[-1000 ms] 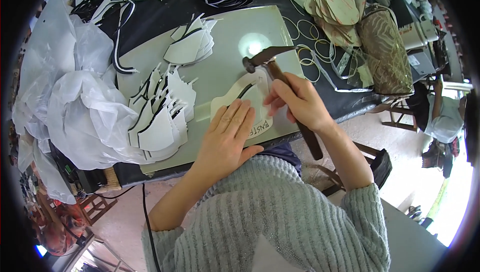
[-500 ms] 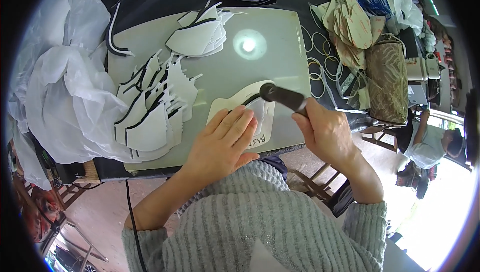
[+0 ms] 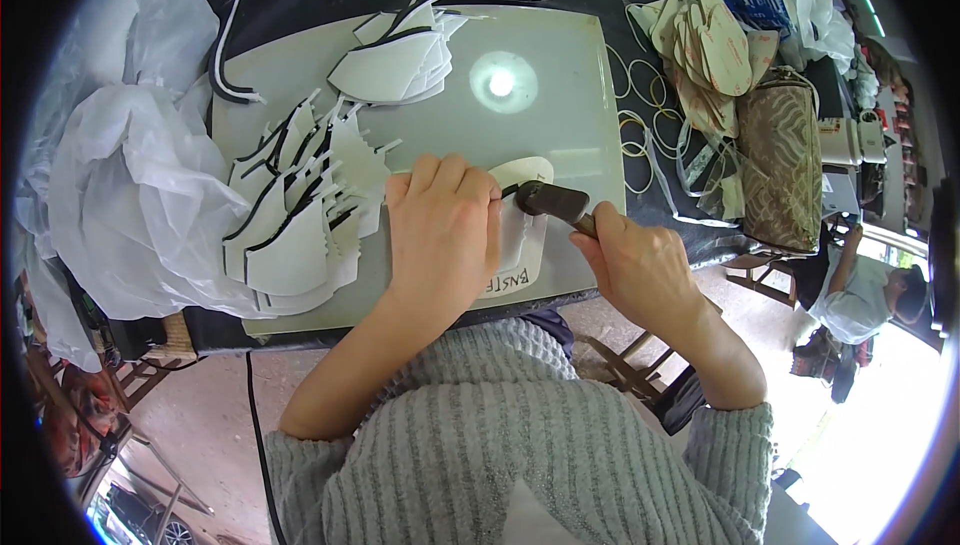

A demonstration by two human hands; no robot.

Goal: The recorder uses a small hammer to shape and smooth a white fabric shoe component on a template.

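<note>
A dark hammer [image 3: 560, 204] is in my right hand [image 3: 648, 270], its fingers wrapped round the handle. The hammer's round end is over the black edge of a white cut piece [image 3: 513, 235]. That piece lies on a cream, hand-lettered template [image 3: 527, 169] on the grey-green board [image 3: 560, 55]. My left hand [image 3: 440, 230] covers the left part of both, with bent fingers. Its thumb and fingertips close on the black edging just left of the hammer; the exact grip is partly hidden.
On the board's left are two stacks of white pieces with black edges, a lower stack [image 3: 295, 245] and an upper stack [image 3: 390, 65]. Crumpled clear plastic [image 3: 140, 185] lies at the left. Rubber bands [image 3: 635, 135], cream cut pieces [image 3: 705, 45] and a patterned brown pouch [image 3: 780, 165] are at the right.
My left hand has gone from lying flat on the piece to bent fingers at its black edge, farther up and left. The hammer has come down and a little toward me.
</note>
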